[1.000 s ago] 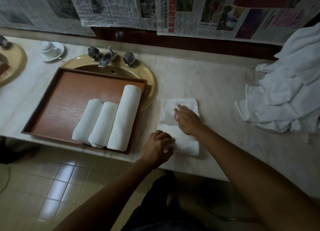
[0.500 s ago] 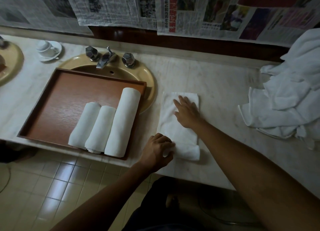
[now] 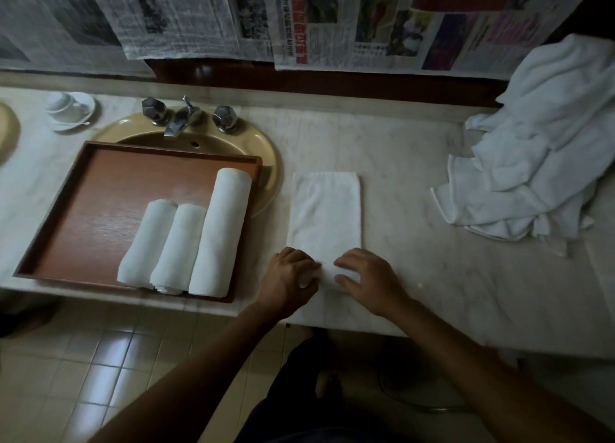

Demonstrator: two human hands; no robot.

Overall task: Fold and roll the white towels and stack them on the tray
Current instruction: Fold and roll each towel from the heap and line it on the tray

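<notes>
My left hand (image 3: 289, 278) and right hand (image 3: 364, 278) sit close together at the near end of the folded towel (image 3: 325, 214), fingers curled round the soft roll just starting there. The towel is a long white terry strip lying flat on the pale, veined marble bench (image 3: 416, 189), its far end squared off. To the left, the brown wooden tray (image 3: 100, 189) with a raised rim rests partly over the tan oval sink (image 3: 266, 163). Three rolled towels (image 3: 186, 243) lie side by side in it, touching, the right one longer than the other two. Faceted metal taps (image 3: 186, 116) stand behind the basin, and a white cup on a saucer (image 3: 68, 108) sits further left. A rumpled pile of white towels (image 3: 539, 163) is heaped at the right. Newspaper sheets (image 3: 299, 16) hang on the wall.
</notes>
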